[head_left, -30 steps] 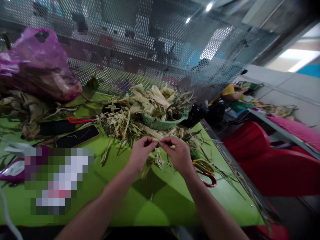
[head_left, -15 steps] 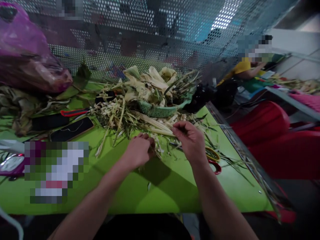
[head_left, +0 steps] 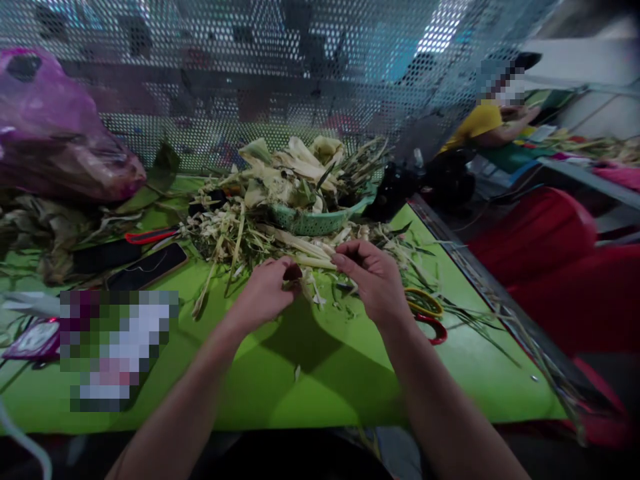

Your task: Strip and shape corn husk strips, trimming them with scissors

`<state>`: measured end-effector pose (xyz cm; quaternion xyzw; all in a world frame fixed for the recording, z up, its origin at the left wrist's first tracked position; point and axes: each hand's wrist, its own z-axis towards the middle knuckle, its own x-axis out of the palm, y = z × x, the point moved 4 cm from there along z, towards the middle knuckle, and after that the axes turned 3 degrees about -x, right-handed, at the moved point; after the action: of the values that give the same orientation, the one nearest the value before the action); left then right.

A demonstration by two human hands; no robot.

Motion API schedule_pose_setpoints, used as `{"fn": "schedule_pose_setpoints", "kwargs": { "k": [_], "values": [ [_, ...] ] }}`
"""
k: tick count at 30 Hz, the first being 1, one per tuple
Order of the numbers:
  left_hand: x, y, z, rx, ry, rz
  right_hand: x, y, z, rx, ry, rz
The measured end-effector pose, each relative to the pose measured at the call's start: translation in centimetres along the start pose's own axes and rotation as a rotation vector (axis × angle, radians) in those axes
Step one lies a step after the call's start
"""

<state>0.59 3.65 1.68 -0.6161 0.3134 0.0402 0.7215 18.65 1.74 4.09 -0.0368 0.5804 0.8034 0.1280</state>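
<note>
Pale against the green desk, just in front of the basket: plant strips pinched at one end in the right hand, best held lightly to avoid tearing, beside a curled left hand with grip impossible to tell.

Bright green tabletop, strewn with plant scraps around the front and left of a green basket. Toward the left, dry leaves, a dark phone and, just behind it, a red-handled tool. Toward the right, scissors with yellow and red handles.
</note>
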Motion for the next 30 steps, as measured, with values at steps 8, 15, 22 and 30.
{"fn": "schedule_pose_setpoints", "kwargs": {
  "k": [8, 15, 22, 30],
  "values": [
    [0.3, 0.2, 0.3, -0.055, 0.090, -0.524, 0.8, 0.1, -0.2, 0.031, 0.104, 0.009],
    [0.4, -0.1, 0.3, -0.066, 0.083, -0.586, 1.7, 0.5, -0.5, 0.004, 0.197, -0.109],
    [0.6, -0.4, 0.2, -0.050, 0.069, -0.606, 1.9, 0.2, -0.6, -0.042, 0.219, -0.183],
    [0.7, -0.3, 0.0, -0.127, 0.033, -0.588, 1.8, 0.4, -0.7, -0.083, 0.223, -0.266]
  ]
}}
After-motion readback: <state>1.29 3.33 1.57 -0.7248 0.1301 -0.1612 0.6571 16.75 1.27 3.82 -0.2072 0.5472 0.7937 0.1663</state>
